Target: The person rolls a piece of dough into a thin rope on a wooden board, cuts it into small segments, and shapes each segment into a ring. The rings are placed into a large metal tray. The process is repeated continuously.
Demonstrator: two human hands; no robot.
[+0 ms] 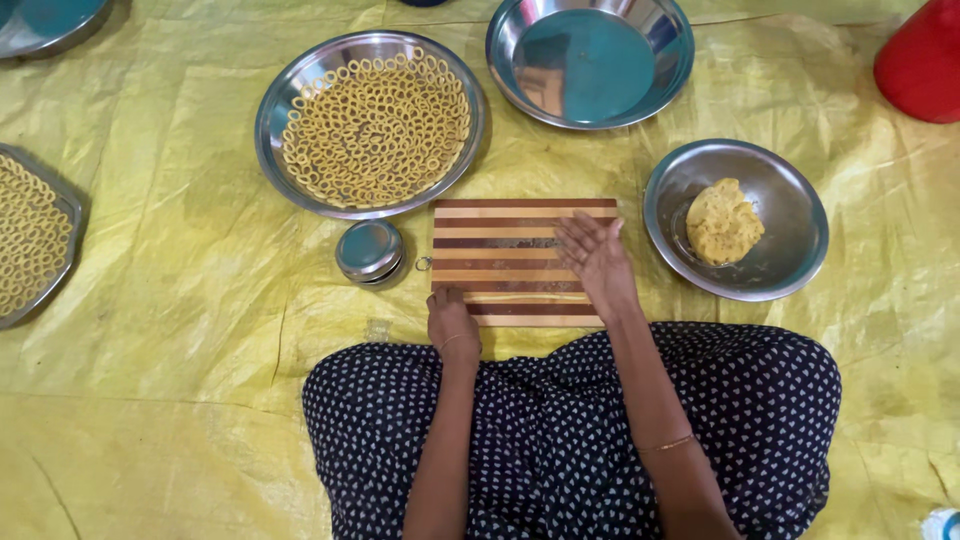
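Observation:
A striped wooden board (pixel 500 232) lies on the yellow sheet in front of my lap. My left hand (pixel 452 322) rests on its near left corner, fingers curled. My right hand (pixel 596 258) lies flat on the board's right side, fingers spread, and a thin roll of dough seems to lie under it. A steel bowl (pixel 790 260) to the right holds a lump of yellow dough (pixel 722 222). Beyond the board, a wide steel plate (pixel 290 90) is filled with several small dough rings (pixel 375 128).
A small round steel tin (pixel 368 250) sits left of the board. An empty steel plate (pixel 590 62) lies at the back. Another tray of rings (pixel 30 240) is at the left edge, a red container (pixel 925 62) top right. Yellow plastic sheet (pixel 170 330) covers the floor.

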